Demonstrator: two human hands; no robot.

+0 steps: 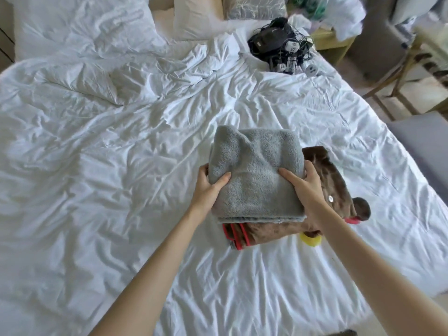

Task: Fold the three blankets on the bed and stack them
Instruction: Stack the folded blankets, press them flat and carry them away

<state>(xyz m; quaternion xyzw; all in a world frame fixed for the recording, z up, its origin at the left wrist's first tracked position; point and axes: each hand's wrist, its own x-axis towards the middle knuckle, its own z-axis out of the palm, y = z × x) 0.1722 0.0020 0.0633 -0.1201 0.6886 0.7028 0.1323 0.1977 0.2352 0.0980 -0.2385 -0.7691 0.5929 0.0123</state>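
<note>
— Blankets first: where were they?

— A folded grey blanket [254, 175] sat uppermost on the pile, over a brown blanket [332, 180] whose red trim [236, 235] showed at the near edge. All of it lay on the white bed [121, 166], toward its right side and close to the person. A layer of a third blanket may have lain among the red-trimmed folds, but I could not tell it apart.

— And the hands?

— Both were closed on the grey blanket. The left hand [209, 187] clasped its left edge, thumb pressed on top and fingers curled beneath. The right hand [305, 185] mirrored that on the right edge, thumb on top, the rest wrapped round the side.

— Why hold it from both sides?

— Likely to keep the folds from slumping open; thick fleece springs apart when gripped at one point only. Pinching each flank also let the bundle be squared over the pile below.

— Was it squared?

— Not quite. The brown one stuck out to the right, with a round brown piece [362, 207] and a yellow bit [311, 240] poking past the grey edge.

— Anything else nearby?

— A tangle of black cables and gear [278, 42] lay well apart, near the pillows [84, 23].
</note>
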